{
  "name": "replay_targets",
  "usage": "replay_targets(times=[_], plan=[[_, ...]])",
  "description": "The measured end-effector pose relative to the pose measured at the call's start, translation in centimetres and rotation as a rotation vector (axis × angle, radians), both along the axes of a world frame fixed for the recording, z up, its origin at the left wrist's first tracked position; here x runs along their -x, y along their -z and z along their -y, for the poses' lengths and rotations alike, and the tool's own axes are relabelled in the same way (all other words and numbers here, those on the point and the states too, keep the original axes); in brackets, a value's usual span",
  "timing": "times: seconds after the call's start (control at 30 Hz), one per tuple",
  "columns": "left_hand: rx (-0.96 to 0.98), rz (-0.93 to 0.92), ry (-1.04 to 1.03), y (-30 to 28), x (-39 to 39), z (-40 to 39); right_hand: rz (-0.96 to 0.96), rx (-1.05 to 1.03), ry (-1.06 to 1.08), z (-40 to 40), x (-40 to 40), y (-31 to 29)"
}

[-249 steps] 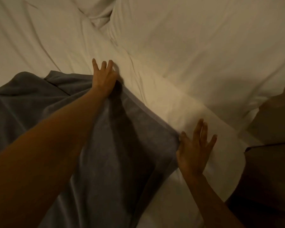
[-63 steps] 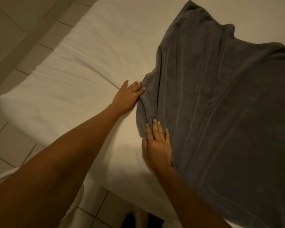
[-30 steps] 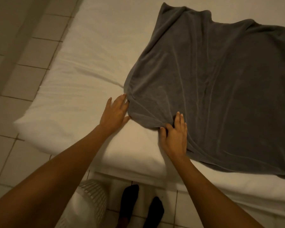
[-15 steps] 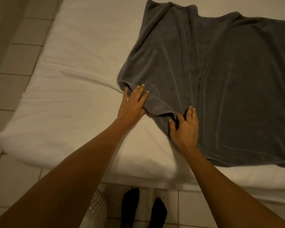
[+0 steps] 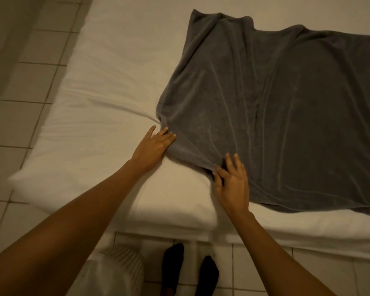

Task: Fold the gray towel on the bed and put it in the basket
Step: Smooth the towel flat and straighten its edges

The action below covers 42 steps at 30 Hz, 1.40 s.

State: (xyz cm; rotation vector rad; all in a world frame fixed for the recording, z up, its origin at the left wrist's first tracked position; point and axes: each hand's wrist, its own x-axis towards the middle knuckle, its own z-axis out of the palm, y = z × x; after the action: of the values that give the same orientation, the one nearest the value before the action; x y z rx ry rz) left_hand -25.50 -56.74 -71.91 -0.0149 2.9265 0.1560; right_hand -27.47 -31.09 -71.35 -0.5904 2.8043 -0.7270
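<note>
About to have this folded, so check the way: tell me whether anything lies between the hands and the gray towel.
Nothing visible does. The left hand and the right hand both already touch the near-left edge of the gray towel, which lies spread on the white bed with nothing on top of it.

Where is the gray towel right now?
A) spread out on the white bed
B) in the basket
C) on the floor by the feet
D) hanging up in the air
A: the gray towel lies spread on the white bed, with both hands at its near corner.
</note>
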Motion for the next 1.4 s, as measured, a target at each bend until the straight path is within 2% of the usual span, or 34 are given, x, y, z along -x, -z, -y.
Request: replay_targets(times=[0.1,0.17,0.27,0.33,0.47,0.53,0.7,0.87,1.03,1.23,1.4], plan=[[0.048,0.067,0.032,-1.2,-3.1,2.2,0.118,0.04,-0.069,0.9,-2.7,-1.0],[0.107,0.089,0.074,-1.6,-5.2,3.4,0.107,0.061,-0.087,1.7,-4.3,-1.5],[0.099,0.051,0.065,-2.2,-7.6,4.5,0.086,0.077,-0.069,2.4,-5.9,-1.8],[0.099,0.103,0.083,-2.0,-9.0,4.4,0.069,0.074,-0.062,2.2,-6.7,-1.3],[0.085,0.203,0.073,-0.7,-10.5,3.6,0.194,-0.121,-0.172,1.9,-7.8,0.3],[0.022,0.196,0.035,-0.4,-10.2,3.5,0.206,-0.167,-0.224,1.9,-7.6,0.7],[-0.075,0.087,-0.001,-1.4,-9.4,5.0,0.239,-0.064,-0.208,3.6,-6.9,-0.3],[-0.059,-0.005,-0.083,-1.7,-6.6,7.6,0.307,-0.037,-0.125,6.7,-5.4,-0.7],[0.017,-0.022,-0.095,-2.0,-0.5,10.4,0.291,-0.066,-0.124,12.7,-3.4,-0.9],[0.109,0.0,-0.113,-2.3,6.2,12.9,0.271,-0.137,-0.092,20.2,-2.1,-0.4],[0.156,0.047,-0.094,-1.9,10.0,13.5,0.265,-0.199,-0.108,22.3,-0.2,0.3]])
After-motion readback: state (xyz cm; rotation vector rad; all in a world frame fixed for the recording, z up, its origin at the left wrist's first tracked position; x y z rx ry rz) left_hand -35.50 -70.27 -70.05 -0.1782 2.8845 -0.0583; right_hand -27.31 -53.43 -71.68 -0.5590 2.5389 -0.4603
